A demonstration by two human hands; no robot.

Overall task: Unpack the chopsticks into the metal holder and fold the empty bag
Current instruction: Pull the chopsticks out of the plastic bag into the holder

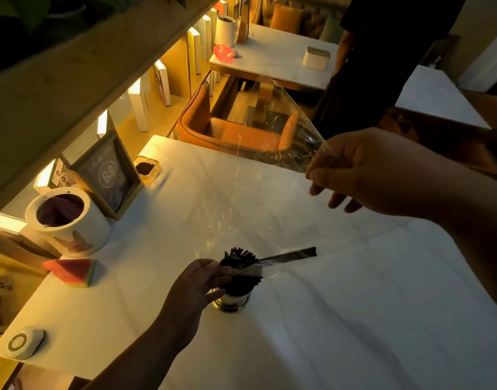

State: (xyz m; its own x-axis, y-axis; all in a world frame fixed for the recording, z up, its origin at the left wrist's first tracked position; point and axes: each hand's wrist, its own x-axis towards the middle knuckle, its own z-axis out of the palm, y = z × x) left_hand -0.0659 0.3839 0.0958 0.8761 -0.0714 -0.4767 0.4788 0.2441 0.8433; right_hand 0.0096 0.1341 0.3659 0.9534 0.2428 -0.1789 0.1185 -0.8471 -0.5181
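The right hand pinches the clear bag aloft over the white table. Nearer, the left hand touches dark chopsticks standing in the metal holder; some lean right.

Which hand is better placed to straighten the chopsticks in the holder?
Left, probably. The left hand touches the chopsticks above the holder, while the right hand is raised away, pinching the bag.
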